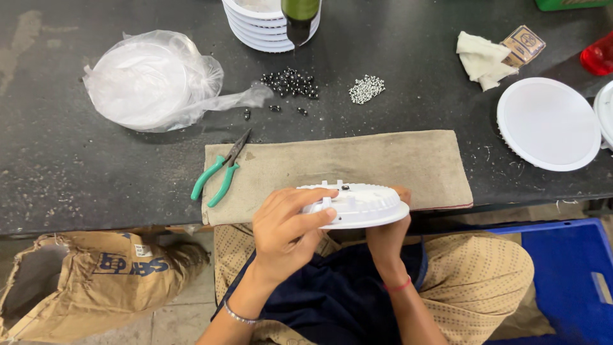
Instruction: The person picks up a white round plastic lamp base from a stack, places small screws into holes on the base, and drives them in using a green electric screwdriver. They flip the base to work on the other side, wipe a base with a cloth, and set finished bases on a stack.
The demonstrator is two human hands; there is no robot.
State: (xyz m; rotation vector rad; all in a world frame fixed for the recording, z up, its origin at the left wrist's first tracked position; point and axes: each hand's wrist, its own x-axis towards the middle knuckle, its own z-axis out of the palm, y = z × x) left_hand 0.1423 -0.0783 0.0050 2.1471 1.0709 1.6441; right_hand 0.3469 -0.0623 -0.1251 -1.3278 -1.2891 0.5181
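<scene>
Holding the white round housing over my lap at the bench edge, my left hand clamps its rim while my right hand supports underneath. Judged light, rigid, smooth plastic; grip the ribbed rim.
</scene>
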